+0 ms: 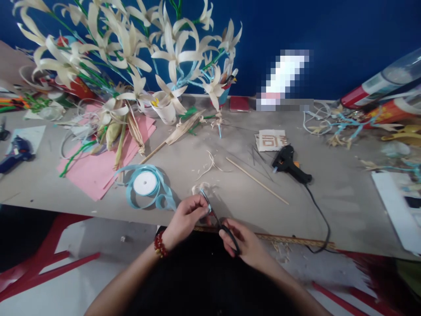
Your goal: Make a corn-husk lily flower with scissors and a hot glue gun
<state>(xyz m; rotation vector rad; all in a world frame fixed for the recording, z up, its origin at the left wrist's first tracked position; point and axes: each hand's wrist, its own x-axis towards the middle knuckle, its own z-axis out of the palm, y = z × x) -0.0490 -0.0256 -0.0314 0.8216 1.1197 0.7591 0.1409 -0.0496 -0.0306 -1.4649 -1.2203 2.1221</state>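
My left hand [190, 218], with a red beaded bracelet at the wrist, is closed in a pinch on a small blue-wrapped stem [204, 193]. Pale, curled husk-like pieces [198, 188] show just beyond its fingertips; whether they join the stem I cannot tell. In my right hand [241, 244] is a pair of scissors [230, 237], its black handles gripped by the fingers. The blades point up and left and reach the left fingertips. Whether they touch the stem is too small to make out. A roll of light blue ribbon [145, 183] lies left of my left hand.
A black glue gun [291, 164] with a trailing cord lies to the right, near a thin wooden stick [256, 180]. Pink paper sheets [98, 175] and a blue glue gun [17, 153] are at left. Pale husk flowers [174, 52] stand along the back wall.
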